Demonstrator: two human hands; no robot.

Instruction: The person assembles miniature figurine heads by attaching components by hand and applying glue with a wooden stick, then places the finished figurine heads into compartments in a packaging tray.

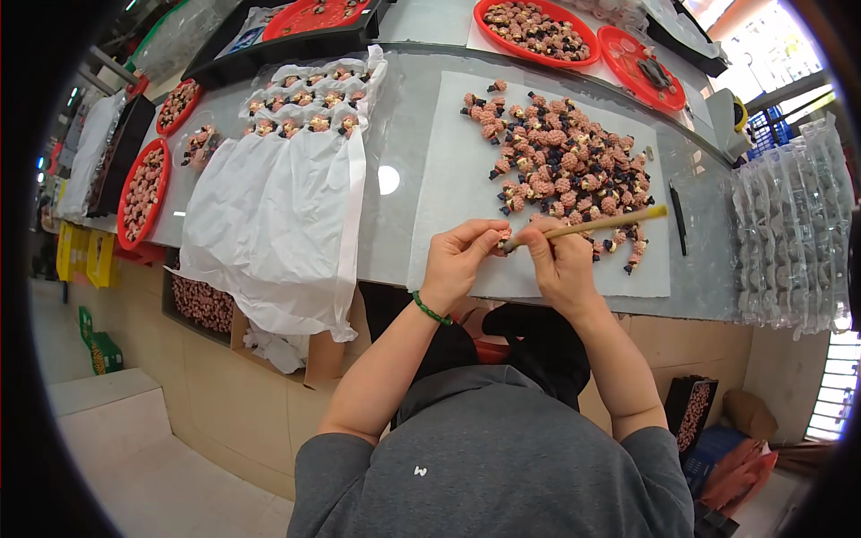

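1. A grey table (395,134) spans the upper half of the frame, its glossy top showing a round light reflection (388,180) left of centre.
2. Beige tiles (215,381) show below it, left of centre.
3. A pale, step-like block (117,421) sits lower left.
4. Bright light fills the upper right.
5. A bright, slatted panel (834,386) edges the lower right.

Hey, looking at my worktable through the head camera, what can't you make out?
All in the head view:
Small figure in the left hand: partly covered by that hand.
Wooden stick in the right hand: its thin end is too small to tell whether it touches the figure.
Pile of figures: lower ones hidden by those on top.
Red tray, top left of centre: cut off by the upper edge.
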